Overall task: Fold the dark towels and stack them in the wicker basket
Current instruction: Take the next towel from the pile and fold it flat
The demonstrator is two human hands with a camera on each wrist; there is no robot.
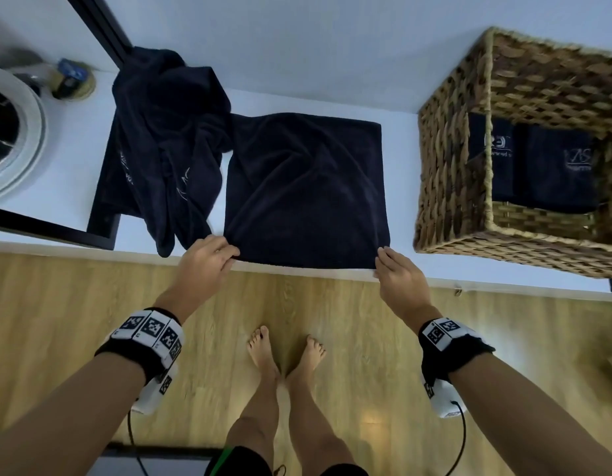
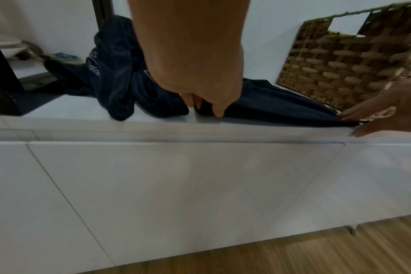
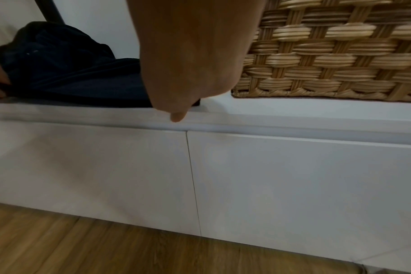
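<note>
Pinching the near-left corner of the flat dark towel (image 1: 304, 187), the left hand (image 1: 205, 259) has its fingers curled over the hem, thumb tucked under, right at the front edge of the white counter (image 1: 332, 87). Over at the near-right corner, the right hand (image 1: 397, 273) grips the same hem, fingers (image 2: 354, 113) laid on top of the cloth and the thumb below the edge. Between the 2 hands the towel lies spread out, rumpled in soft ridges, its near edge along the counter lip. Just beyond the left hand sits a crumpled pile of dark towels (image 1: 164, 146), touching the spread one at its far-left corner. Off to the right of the right hand stands the wicker basket (image 1: 448, 173), close to the towel but apart from it, with 2 folded dark towels (image 1: 551, 170) inside, side by side, pale logos showing. Below, bare feet (image 1: 284, 352) on the wooden floor (image 1: 74, 304).
</note>
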